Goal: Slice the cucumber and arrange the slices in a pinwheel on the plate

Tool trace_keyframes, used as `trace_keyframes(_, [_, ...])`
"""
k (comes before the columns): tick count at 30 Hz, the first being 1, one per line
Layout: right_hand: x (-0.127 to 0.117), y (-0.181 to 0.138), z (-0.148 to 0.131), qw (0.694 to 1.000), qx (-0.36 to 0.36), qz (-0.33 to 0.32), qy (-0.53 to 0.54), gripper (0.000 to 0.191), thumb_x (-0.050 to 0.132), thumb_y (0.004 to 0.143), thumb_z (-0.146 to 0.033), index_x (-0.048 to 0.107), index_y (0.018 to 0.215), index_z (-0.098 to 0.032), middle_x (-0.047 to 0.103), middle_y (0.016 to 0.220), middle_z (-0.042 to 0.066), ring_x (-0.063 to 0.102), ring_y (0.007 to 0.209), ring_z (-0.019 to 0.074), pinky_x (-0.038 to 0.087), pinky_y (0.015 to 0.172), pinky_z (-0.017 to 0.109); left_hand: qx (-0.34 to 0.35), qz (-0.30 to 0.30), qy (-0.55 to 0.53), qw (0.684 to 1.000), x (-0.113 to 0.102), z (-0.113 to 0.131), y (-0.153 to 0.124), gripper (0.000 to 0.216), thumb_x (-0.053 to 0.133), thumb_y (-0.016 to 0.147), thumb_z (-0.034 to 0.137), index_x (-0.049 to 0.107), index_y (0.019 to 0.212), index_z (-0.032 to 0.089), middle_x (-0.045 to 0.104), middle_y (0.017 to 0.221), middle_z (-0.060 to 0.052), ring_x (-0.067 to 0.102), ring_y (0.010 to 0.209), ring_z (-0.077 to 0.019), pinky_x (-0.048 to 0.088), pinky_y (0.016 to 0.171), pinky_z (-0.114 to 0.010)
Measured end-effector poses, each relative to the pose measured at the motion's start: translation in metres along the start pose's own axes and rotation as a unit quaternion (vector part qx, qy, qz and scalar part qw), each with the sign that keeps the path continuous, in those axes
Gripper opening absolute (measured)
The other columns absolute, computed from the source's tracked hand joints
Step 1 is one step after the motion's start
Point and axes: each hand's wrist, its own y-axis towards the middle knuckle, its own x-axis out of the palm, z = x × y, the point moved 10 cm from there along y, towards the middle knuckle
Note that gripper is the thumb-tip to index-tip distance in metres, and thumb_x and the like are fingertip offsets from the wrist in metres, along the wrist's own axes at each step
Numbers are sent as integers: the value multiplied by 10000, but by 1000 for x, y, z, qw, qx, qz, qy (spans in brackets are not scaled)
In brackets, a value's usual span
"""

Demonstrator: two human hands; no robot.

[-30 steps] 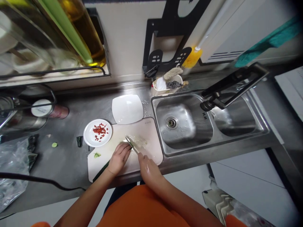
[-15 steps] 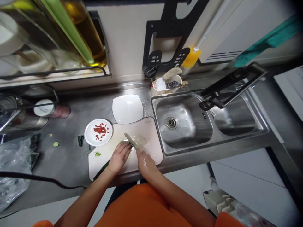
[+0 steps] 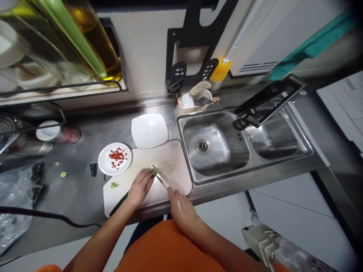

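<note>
A pale cutting board (image 3: pixel 170 155) lies on the steel counter beside the sink. My left hand (image 3: pixel 139 187) presses down on a long green vegetable (image 3: pixel 118 204) lying on the board, fingers curled over it. My right hand (image 3: pixel 178 202) grips the handle of a knife (image 3: pixel 160 177), whose blade meets the vegetable just right of my left fingertips. A pile of pale cut pieces (image 3: pixel 167 168) sits on the board past the blade. A small green scrap (image 3: pixel 114 185) lies at the board's left.
A round white plate with chopped red chilli (image 3: pixel 114 158) touches the board's left corner; a square white plate (image 3: pixel 149 130) lies behind it. The double sink (image 3: pixel 218 145) with a black tap (image 3: pixel 263 102) is on the right. A plastic bag (image 3: pixel 14 200) and a black cable (image 3: pixel 42 214) are on the left.
The knife pushed forward along the board, then drew back toward me, my right hand moving with it. My left hand stayed on the vegetable. The view shifted slightly.
</note>
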Motion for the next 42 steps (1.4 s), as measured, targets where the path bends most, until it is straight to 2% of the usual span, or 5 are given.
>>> trace_keyframes(8, [-1,1,1,1000,-4,16,-5,368,322,863,2,536,1098,-184,643,917,79,644,789,193,420,606,224,3,0,5,1000,0,1,0,213,503,895,240,594,1080,189,634,1068,-90,573,1068,-216,500,938,-408])
trace_keyframes(29, [-8,3,-4,1000,-12,-4,-7,360,306,865,0,531,1086,-173,644,899,77,635,789,194,426,629,234,-1,-4,-7,1000,0,-1,1,219,503,895,230,589,1093,193,632,1090,-87,565,1084,-217,491,958,-425])
trace_keyframes(33, [-6,7,-5,999,-20,29,-11,358,301,863,0,539,1074,-164,638,843,78,625,773,183,430,641,230,-3,-11,-6,1000,2,-2,0,219,497,897,233,591,1092,195,634,1083,-87,564,1085,-220,489,956,-431])
trace_keyframes(37, [1,13,-8,996,-47,76,-20,401,303,879,-10,496,1207,-135,637,854,84,617,781,176,449,689,236,-3,-12,-1,1000,3,-3,0,227,495,896,233,590,1099,193,633,1084,-88,559,1084,-222,485,958,-432])
trace_keyframes(42, [6,23,-11,995,-51,80,-29,377,321,877,-22,511,1186,-125,629,838,78,614,746,175,452,662,240,-3,-18,-3,1000,2,-1,1,228,506,892,214,584,1104,186,628,1086,-86,552,1087,-218,473,975,-429])
